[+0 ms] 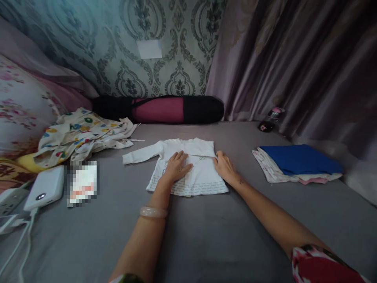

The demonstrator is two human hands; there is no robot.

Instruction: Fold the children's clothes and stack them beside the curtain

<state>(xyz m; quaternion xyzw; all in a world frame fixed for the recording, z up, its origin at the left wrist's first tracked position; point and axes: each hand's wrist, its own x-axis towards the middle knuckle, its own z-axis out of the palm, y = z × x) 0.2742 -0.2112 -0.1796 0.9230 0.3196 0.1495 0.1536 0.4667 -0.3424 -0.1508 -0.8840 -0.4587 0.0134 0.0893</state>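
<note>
A small white long-sleeved baby shirt (203,175) lies flat in front of me, with printed lines along its hem. Its left sleeve stretches out to the side, while the right sleeve is folded across the chest. My left hand (176,168) rests on the middle of the shirt with its fingers laid out flat. A pale bangle (153,212) circles that wrist. At the shirt's right edge, my right hand (225,166) has its fingers bent and closed on the cloth; the fingertips are partly hidden.
Folded clothes (300,159), blue on top, lie to the right. A dark bottle (271,120) stands behind them. Patterned clothing (85,131) is heaped at left, near a white power bank (45,186) with cables. A black and pink roll bag (159,110) lies along the wall.
</note>
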